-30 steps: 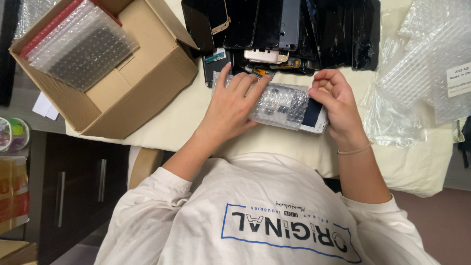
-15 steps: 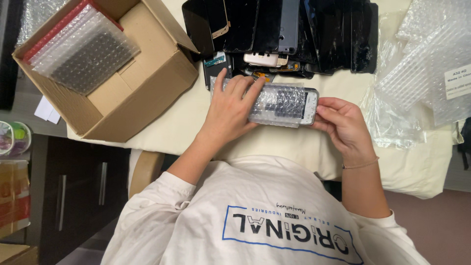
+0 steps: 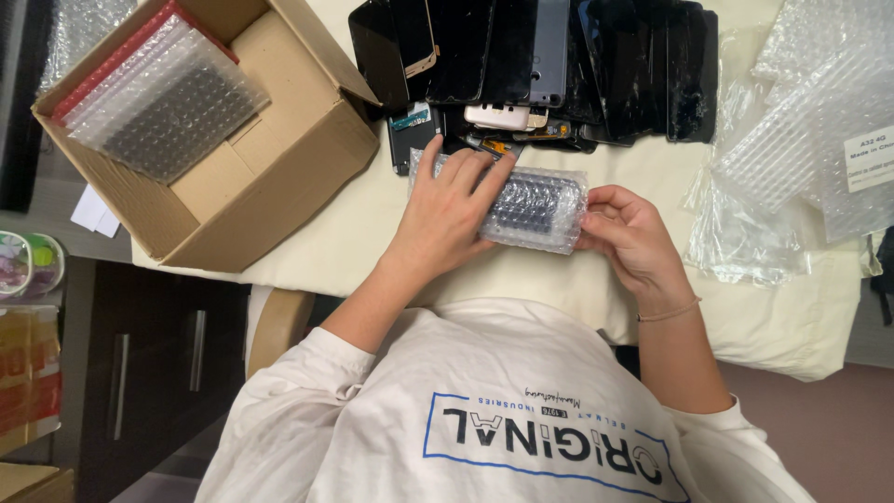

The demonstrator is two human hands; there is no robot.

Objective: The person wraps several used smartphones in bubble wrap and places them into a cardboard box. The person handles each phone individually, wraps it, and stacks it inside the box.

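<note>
Landmark: the bubble-wrap pouch [image 3: 531,210], a clear padded sleeve with a dark flat object inside, lying flat on the cream-covered bench [image 3: 372,233] directly in front of the person.

Left hand [image 3: 447,210]: palm down, fingers spread flat over the left half of the pouch, pressing on it. Grip is open and flat; nothing is enclosed, the hand only bears on the pouch surface.

Right hand [image 3: 629,233]: at the right end of the pouch, fingers curled, fingertips touching the pouch edge. Grip is partly closed around that end; whether it pinches the edge or only rests against it cannot be told. A thin bracelet [image 3: 666,312] sits on this wrist.

Just beyond the pouch, on its far side: a row of dark phone screens [image 3: 559,56] overlapping one another, with a few loose parts [image 3: 503,126] between the row and the pouch.

Left of the pouch: 1 open cardboard box [image 3: 279,168], flaps up, holding a stack of bubble-wrapped packs [image 3: 163,93] tilted against its far-left wall.

Right of the pouch: a loose heap of empty bubble bags [image 3: 801,140], 1 bearing a white label.

Near side of the pouch: the person's cream sweatshirt [image 3: 484,410] fills the lower view.
</note>
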